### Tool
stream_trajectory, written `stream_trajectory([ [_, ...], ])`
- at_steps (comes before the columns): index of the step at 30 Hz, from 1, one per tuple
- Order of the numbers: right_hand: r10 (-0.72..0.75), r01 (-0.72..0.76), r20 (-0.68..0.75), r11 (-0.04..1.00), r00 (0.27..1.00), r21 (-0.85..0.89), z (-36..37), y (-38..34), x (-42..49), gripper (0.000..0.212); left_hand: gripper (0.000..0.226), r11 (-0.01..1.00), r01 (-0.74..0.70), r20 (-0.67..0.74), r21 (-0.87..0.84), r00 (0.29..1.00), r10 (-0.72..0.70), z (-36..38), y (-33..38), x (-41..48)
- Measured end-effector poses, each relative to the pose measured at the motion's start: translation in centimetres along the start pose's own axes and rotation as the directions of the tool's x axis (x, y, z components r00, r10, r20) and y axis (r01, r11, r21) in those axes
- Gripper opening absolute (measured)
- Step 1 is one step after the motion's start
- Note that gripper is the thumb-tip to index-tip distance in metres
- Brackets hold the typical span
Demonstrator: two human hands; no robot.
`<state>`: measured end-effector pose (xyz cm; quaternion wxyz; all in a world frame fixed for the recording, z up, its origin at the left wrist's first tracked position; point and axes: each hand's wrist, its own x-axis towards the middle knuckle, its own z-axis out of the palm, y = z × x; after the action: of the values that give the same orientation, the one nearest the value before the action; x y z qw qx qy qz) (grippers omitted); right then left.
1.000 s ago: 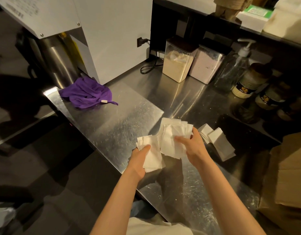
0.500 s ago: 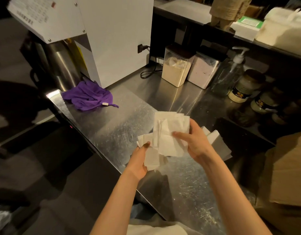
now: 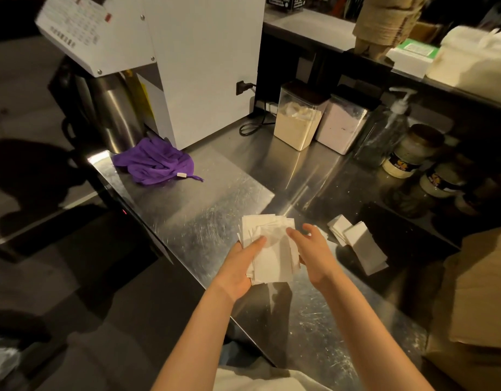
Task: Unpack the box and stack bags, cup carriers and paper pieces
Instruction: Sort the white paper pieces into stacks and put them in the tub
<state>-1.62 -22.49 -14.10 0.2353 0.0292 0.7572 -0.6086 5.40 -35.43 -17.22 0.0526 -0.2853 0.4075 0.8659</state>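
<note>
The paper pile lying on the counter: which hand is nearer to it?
Right. The right hand is just left of the paper pile; the left hand is farther left, beyond the held paper pieces.

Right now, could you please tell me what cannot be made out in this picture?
All in the head view:
Count of paper pieces: they overlap in the left hand.
Right hand grip: most of its fingers are hidden under it.
Cardboard box contents: cut off by the right edge.
Print on the machine panel: too small, blurred.
Jar label: in shadow.
</note>
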Motion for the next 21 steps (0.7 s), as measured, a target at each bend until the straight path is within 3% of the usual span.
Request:
stream_trajectory([
  [4,0.046,-0.049,0.143,0.999,0.989,0.014,0.5,0.1,-0.2,0.051,0.025,0.999,0.028,0.021,0.041,0.999,-0.029,0.7,-0.1,-0.3],
  [8,0.032,-0.028,0.166,0.999,0.986,-0.028,1.0,0.1,-0.6,0.034,0.026,0.995,0.033,0.019,0.098,0.999,-0.036,0.7,-0.1,-0.2],
  [11,0.061,-0.056,0.132,0.998,0.989,-0.038,0.4,0.3,-0.3,0.04,0.03,0.995,0.044,0.03,0.093,0.998,-0.047,0.4,-0.1,-0.2],
  [15,0.026,-0.005,0.212,0.995,0.977,-0.102,1.3,0.5,-0.5,0.04,0.025,0.982,0.09,0.006,0.165,0.996,-0.093,1.3,-0.5,-0.2],
  [19,0.054,-0.046,0.164,0.997,0.985,-0.056,0.6,0.5,-0.4,0.036,0.032,0.984,0.085,-0.024,0.158,0.996,-0.082,0.9,-0.9,0.3],
  [21,0.07,-0.067,0.04,0.996,0.997,-0.066,-1.3,0.7,0.3,0.028,0.03,0.992,0.087,-0.038,0.096,0.996,-0.084,0.5,-0.9,0.3],
])
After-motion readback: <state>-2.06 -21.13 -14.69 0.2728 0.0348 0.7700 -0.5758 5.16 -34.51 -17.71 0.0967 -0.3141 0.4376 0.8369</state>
